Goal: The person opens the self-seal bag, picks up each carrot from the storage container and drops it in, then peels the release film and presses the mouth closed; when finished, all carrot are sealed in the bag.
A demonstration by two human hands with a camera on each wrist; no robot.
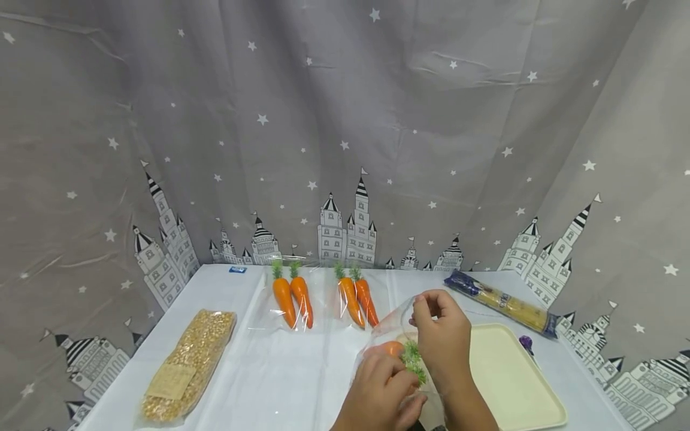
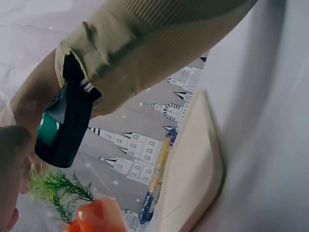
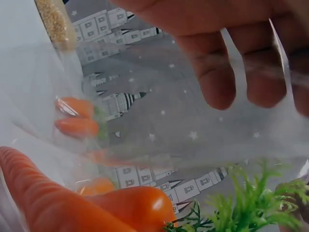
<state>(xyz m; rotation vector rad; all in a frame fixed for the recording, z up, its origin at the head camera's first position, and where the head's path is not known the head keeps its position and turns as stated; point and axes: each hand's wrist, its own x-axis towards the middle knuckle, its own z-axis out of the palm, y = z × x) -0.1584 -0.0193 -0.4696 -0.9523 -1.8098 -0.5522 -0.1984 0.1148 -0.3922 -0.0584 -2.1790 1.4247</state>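
Left hand (image 1: pixel 380 392) is gripping a toy carrot (image 1: pixel 392 349) near its leafy end, fingers curling round it. Right hand (image 1: pixel 443 341) is pinching the rim of a clear plastic bag (image 1: pixel 389 326) and holding it up and open (the right wrist view shows film stretching under the fingertips (image 3: pixel 217 92)). The hands are sitting close together, almost touching, at the near edge of the table (image 1: pixel 302 371), just left of the cream tray (image 1: pixel 512 383).

Key relation: the carrot is lying between the two hands, directly ahead of the left and just beside and below the right. The left hand is the nearer one, already on it. Its long axis is running roughly up-left to down-right in the head view, orange tip pointing away toward the far left, green top (image 1: pixel 414 362) pointing back toward the person's wrists. The orange body appears to be sitting inside the bag already, but I can't tell how far in, since the film is too transparent.

Two more bagged pairs of carrots (image 1: pixel 293 296) (image 1: pixel 357 296) are lying further back, tips toward the person, greens toward the curtain (image 1: pixel 345 120). A packet of kernels (image 1: pixel 188 365) is lying on the left, a long packet (image 1: pixel 504 304) on the right.
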